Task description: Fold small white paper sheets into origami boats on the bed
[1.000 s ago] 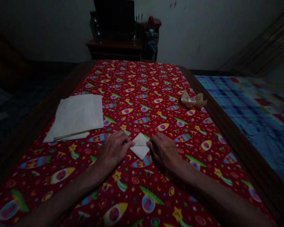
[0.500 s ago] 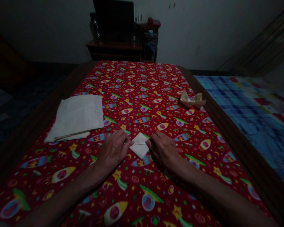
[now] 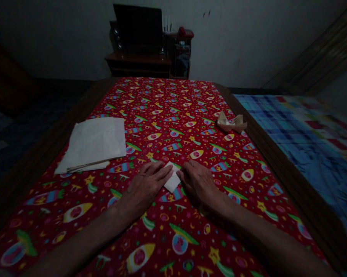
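Observation:
A small folded white paper [image 3: 172, 183] lies on the red patterned cloth [image 3: 173, 115] in front of me. My left hand [image 3: 146, 185] lies flat with its fingers stretched over the paper's left part, covering it. My right hand [image 3: 198, 182] rests against the paper's right edge, fingers curled down onto it. Only a small white wedge of the paper shows between the two hands.
A stack of white sheets [image 3: 94, 143] lies at the left of the cloth. A crumpled beige folded paper [image 3: 231, 123] sits near the right wooden edge. A blue checked mat [image 3: 303, 130] is to the right. Dark furniture [image 3: 141, 42] stands against the far wall.
My left hand has slid right over the folded paper, fingers flattened across it, so less paper shows. The right hand stays at the paper's right edge.

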`<action>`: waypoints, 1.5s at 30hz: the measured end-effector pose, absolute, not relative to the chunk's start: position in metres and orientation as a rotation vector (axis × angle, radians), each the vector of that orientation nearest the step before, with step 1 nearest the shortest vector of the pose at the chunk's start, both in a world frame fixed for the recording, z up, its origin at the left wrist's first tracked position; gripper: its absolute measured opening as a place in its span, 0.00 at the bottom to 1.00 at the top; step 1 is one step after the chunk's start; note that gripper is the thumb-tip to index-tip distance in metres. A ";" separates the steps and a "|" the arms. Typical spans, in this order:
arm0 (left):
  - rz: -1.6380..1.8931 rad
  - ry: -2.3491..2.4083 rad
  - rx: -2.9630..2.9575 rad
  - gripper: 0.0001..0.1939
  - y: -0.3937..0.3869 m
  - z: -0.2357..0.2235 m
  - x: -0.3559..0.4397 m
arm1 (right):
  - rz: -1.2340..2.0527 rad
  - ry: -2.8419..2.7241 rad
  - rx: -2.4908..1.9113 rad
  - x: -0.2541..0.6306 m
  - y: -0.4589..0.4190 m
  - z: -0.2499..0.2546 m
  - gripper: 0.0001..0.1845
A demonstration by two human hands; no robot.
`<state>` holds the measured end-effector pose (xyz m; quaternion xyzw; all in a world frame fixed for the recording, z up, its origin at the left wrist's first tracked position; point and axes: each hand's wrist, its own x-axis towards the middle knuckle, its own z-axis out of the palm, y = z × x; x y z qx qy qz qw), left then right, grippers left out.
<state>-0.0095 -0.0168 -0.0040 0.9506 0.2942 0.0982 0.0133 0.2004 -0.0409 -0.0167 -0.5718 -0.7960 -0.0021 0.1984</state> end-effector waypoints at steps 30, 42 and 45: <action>0.431 0.967 2.884 0.30 -0.030 -0.008 -0.039 | -0.066 -2.502 -1.336 0.207 -0.064 -0.003 0.14; 0.498 1.365 2.749 0.12 -0.006 0.000 -0.009 | 0.101 -2.440 -1.498 0.202 -0.028 0.005 0.10; 0.372 1.424 2.728 0.15 -0.008 0.001 -0.010 | 0.178 -2.399 -1.482 0.202 -0.030 0.005 0.10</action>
